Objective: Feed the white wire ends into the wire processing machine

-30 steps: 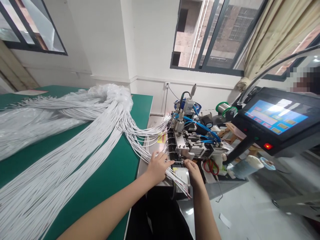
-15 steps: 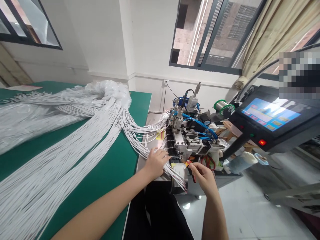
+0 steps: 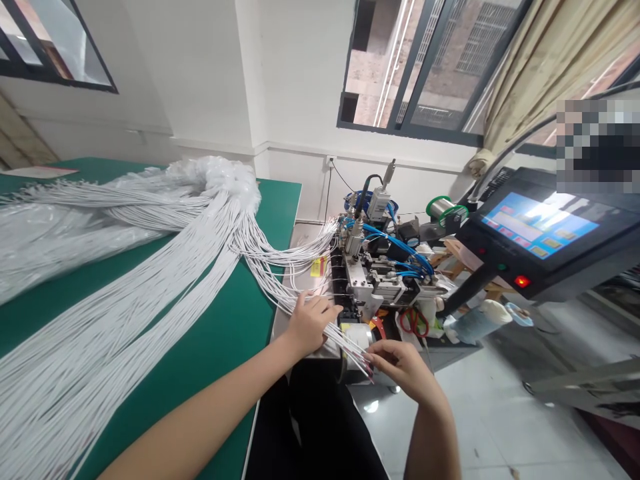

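My left hand (image 3: 310,325) lies over a bundle of white wires (image 3: 273,283), its fingers curled round them beside the machine's front. The wires' free ends (image 3: 357,353), with reddish tips, stick out to the right past that hand. Thumb and fingers of my right hand (image 3: 403,365) pinch at these ends. Which of the wires it holds is too small to make out. Just above the right hand, a red and orange piece (image 3: 379,327) sits at the machine's near side. The wire machine (image 3: 373,267) has metal cylinders and blue hoses.
Long white wires and clear plastic wrapping (image 3: 220,180) cover much of the green table (image 3: 280,207). At right stands a lit control screen (image 3: 540,223). Red-handled scissors (image 3: 415,323), a plastic-wrapped roll (image 3: 480,323) and a green-rimmed wire spool (image 3: 447,210) are around the machine.
My right hand has let go of the red and orange piece and moved down and left to the wire ends. The left hand has stayed on the bundle.
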A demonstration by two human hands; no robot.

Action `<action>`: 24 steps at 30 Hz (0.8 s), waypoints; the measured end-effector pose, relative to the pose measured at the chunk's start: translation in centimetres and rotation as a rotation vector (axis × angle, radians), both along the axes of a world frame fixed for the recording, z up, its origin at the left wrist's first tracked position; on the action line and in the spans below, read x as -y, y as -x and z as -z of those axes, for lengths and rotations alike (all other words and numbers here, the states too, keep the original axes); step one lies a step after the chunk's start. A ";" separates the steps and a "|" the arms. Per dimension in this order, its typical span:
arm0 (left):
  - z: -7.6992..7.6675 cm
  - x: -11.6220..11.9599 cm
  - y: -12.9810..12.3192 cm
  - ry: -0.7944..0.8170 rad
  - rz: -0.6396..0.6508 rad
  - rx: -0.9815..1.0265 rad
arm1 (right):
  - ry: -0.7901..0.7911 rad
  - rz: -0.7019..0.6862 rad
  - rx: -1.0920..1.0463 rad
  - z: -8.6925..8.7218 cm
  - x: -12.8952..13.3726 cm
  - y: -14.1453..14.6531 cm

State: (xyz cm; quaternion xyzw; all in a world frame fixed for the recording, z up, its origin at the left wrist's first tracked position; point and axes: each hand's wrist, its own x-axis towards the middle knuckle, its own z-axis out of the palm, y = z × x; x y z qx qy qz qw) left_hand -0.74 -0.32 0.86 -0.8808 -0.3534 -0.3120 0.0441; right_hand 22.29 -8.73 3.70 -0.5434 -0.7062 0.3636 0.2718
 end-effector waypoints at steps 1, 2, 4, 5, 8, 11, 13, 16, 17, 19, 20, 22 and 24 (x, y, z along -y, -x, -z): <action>0.0 0.0 0.0 -0.009 0.007 0.003 | -0.025 0.009 -0.016 0.1 -0.2 0.0; 0.1 -0.1 0.0 -0.022 0.014 0.005 | -0.051 0.032 -0.043 0.3 -0.4 -0.1; 0.3 -0.2 0.0 -0.051 0.029 0.008 | -0.085 0.106 -0.119 0.8 -1.1 -0.1; 0.3 -0.2 0.0 -0.064 0.037 0.010 | -0.092 0.151 -0.156 1.0 -1.5 -0.1; 0.5 -0.4 0.0 -0.096 0.062 0.022 | -0.107 0.256 -0.228 1.8 -2.7 0.0; 0.3 -0.4 -0.1 -0.113 0.059 0.042 | -0.131 0.280 -0.285 2.3 -3.7 0.2; 0.1 -0.3 -0.2 -0.106 0.041 0.051 | -0.130 0.280 -0.331 2.4 -4.1 0.3; 0.0 -0.2 -0.3 -0.084 0.037 0.059 | -0.097 0.302 -0.400 2.7 -4.5 0.3; -0.1 -0.2 -0.4 -0.077 0.045 0.060 | -0.084 0.310 -0.424 2.8 -4.6 0.3; -0.2 -0.1 -0.4 -0.065 0.063 0.054 | -0.064 0.320 -0.478 3.1 -4.7 0.4; -0.2 -0.1 -0.4 -0.064 0.068 0.051 | -0.055 0.321 -0.507 3.3 -4.8 0.5; -0.2 -0.1 -0.5 -0.073 0.066 0.050 | -0.034 0.316 -0.572 3.7 -5.0 0.6; -0.2 -0.2 -0.6 -0.087 0.063 0.054 | -0.028 0.307 -0.647 4.0 -5.3 0.8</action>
